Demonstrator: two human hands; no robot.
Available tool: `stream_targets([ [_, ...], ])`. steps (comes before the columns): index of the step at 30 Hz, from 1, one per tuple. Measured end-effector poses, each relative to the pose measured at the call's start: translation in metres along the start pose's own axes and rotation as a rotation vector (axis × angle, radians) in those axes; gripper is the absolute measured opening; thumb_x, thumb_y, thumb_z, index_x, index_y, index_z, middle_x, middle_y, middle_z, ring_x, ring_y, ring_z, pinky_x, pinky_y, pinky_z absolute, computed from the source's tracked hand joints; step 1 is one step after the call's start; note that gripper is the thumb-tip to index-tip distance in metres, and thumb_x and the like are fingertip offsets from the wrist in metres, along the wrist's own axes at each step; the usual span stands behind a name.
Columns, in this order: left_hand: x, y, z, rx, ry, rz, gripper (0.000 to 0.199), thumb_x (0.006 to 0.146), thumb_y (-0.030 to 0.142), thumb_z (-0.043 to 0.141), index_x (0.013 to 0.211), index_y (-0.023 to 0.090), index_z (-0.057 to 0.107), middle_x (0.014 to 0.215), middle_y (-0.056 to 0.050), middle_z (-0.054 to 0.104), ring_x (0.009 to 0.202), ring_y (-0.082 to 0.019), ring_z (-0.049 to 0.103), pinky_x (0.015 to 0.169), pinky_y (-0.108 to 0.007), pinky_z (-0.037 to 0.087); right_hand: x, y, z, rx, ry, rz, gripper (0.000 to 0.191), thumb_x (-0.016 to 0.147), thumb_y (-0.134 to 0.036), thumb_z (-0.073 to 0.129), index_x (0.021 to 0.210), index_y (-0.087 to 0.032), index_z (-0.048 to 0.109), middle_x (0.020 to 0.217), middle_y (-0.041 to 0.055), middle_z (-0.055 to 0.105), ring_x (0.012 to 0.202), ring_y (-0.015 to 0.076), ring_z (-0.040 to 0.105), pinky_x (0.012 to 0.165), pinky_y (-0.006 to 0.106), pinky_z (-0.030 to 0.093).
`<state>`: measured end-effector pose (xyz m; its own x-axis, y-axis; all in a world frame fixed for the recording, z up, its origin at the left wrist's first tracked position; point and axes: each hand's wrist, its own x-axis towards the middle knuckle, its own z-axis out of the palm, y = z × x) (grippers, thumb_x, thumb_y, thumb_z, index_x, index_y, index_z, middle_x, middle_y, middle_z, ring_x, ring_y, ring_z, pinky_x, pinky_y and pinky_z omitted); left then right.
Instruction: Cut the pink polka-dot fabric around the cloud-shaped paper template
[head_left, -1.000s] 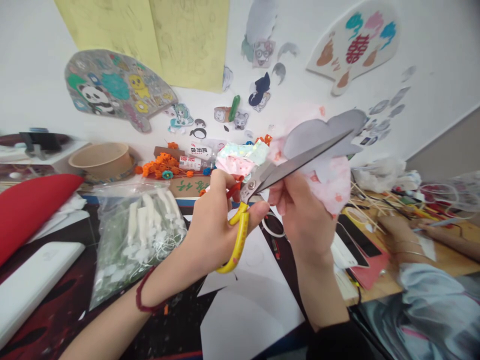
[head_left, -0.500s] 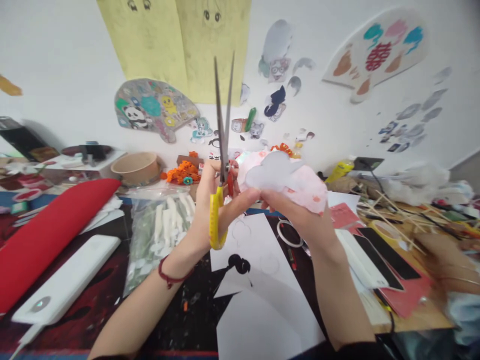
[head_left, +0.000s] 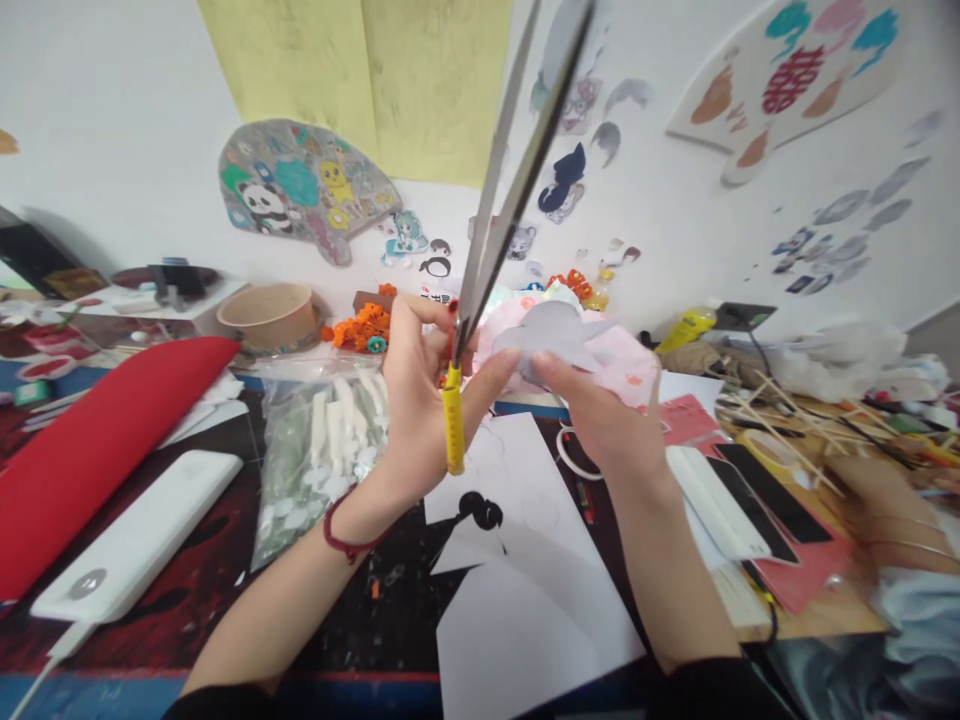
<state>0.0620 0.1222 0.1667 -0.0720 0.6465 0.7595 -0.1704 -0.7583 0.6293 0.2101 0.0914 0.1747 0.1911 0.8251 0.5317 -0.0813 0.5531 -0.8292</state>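
Note:
Yellow-and-red-handled scissors (head_left: 453,425) hang from my left hand (head_left: 420,410), their long blades parted and pointing up. The left thumb also presses on the left edge of a grey-white, cloud-shaped paper cutout (head_left: 559,328). My right hand (head_left: 611,415) pinches the cutout's lower edge, thumb on its near face; the fingers behind are mostly hidden. Behind the cutout, a pink-and-white patterned bag (head_left: 634,368) shows. Below the hands, white paper sheets (head_left: 525,640) with a black shape (head_left: 480,510) lie on the dark table.
To the left are a white power bank (head_left: 142,535), a red padded object (head_left: 112,450) and a clear bag of white and green pieces (head_left: 322,440). Phones (head_left: 776,500) and thin sticks (head_left: 780,420) lie right, near another person's arm (head_left: 892,500). A white tape roll (head_left: 576,455) sits mid-table.
The scissors have tilted rightward, with their blades nearer the camera. My right thumb has moved onto the cutout's face. The view has shifted slightly.

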Motion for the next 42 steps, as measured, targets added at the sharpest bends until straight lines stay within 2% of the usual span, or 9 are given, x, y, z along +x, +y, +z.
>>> stream_targets([
  [6,0.0,-0.003,0.0,0.021,0.016,0.082,0.053,0.071,0.037,0.092,0.097,0.022,0.048,0.093,0.0,0.051,0.078,-0.011,0.052,0.058,-0.024,0.041,-0.002,-0.001,0.004,0.028,-0.026,0.036,0.026,0.078,-0.023,0.084,0.102,-0.024,0.076,0.095,0.0032,0.08,0.101,0.0283,0.076,0.095,0.047,0.063],
  [12,0.0,-0.007,-0.001,0.057,0.009,0.114,0.051,0.072,0.034,0.091,0.098,0.022,0.049,0.083,0.003,0.047,0.064,-0.008,0.046,0.054,-0.024,0.037,-0.005,-0.003,0.002,0.0,-0.063,0.031,0.014,0.08,-0.021,0.082,0.093,-0.025,0.077,0.102,0.0016,0.08,0.104,0.0267,0.075,0.099,0.047,0.062],
  [17,0.001,-0.009,0.0,0.068,0.01,0.192,0.048,0.074,0.035,0.089,0.097,0.021,0.05,0.082,0.003,0.047,0.064,-0.008,0.046,0.05,-0.022,0.036,-0.006,-0.005,0.0,-0.011,-0.122,0.028,0.015,0.083,-0.02,0.081,0.096,-0.026,0.078,0.11,0.0019,0.079,0.107,0.0253,0.074,0.101,0.045,0.061],
  [20,0.001,-0.01,0.0,0.057,0.008,0.195,0.049,0.073,0.035,0.09,0.098,0.023,0.05,0.085,0.003,0.048,0.065,-0.008,0.046,0.051,-0.022,0.036,-0.006,-0.006,-0.003,-0.023,-0.132,0.071,0.015,0.084,-0.021,0.08,0.097,-0.026,0.077,0.104,0.002,0.079,0.104,0.0244,0.074,0.095,0.042,0.063],
  [26,0.0,-0.003,0.0,0.087,0.009,0.144,0.044,0.076,0.036,0.087,0.095,0.024,0.049,0.083,0.002,0.048,0.068,-0.011,0.048,0.057,-0.027,0.04,-0.005,-0.012,-0.009,-0.051,-0.211,0.212,0.008,0.084,-0.026,0.08,0.088,-0.022,0.074,0.085,0.0026,0.074,0.078,0.0199,0.071,0.065,0.033,0.065],
  [30,0.0,0.003,0.002,0.124,-0.006,0.117,0.045,0.079,0.044,0.084,0.09,0.023,0.046,0.073,0.004,0.046,0.069,-0.013,0.051,0.065,-0.031,0.046,-0.003,-0.013,-0.012,-0.071,-0.263,0.225,0.007,0.085,-0.026,0.079,0.084,-0.021,0.074,0.079,0.0021,0.073,0.069,0.0172,0.071,0.061,0.03,0.065],
  [34,0.0,0.004,0.002,0.176,0.017,0.119,0.046,0.079,0.046,0.084,0.087,0.023,0.045,0.078,0.001,0.048,0.082,-0.017,0.056,0.07,-0.033,0.049,-0.001,-0.013,-0.016,-0.123,-0.277,0.216,0.012,0.082,-0.028,0.082,0.078,-0.018,0.075,0.071,0.0011,0.073,0.058,0.0157,0.07,0.052,0.026,0.062],
  [39,-0.002,0.004,0.002,0.164,0.016,0.111,0.046,0.079,0.046,0.084,0.089,0.023,0.046,0.08,0.001,0.047,0.085,-0.018,0.058,0.072,-0.033,0.049,0.0,-0.015,-0.018,-0.144,-0.317,0.183,0.012,0.084,-0.027,0.081,0.078,-0.017,0.076,0.071,0.0019,0.074,0.058,0.0165,0.072,0.054,0.026,0.064],
  [42,-0.002,0.003,0.003,0.155,0.006,0.105,0.043,0.08,0.043,0.084,0.091,0.023,0.047,0.08,0.001,0.048,0.081,-0.016,0.056,0.071,-0.033,0.048,-0.002,-0.017,-0.016,-0.178,-0.273,0.157,0.01,0.084,-0.026,0.08,0.079,-0.017,0.077,0.072,0.0027,0.075,0.057,0.0168,0.071,0.052,0.027,0.063],
])
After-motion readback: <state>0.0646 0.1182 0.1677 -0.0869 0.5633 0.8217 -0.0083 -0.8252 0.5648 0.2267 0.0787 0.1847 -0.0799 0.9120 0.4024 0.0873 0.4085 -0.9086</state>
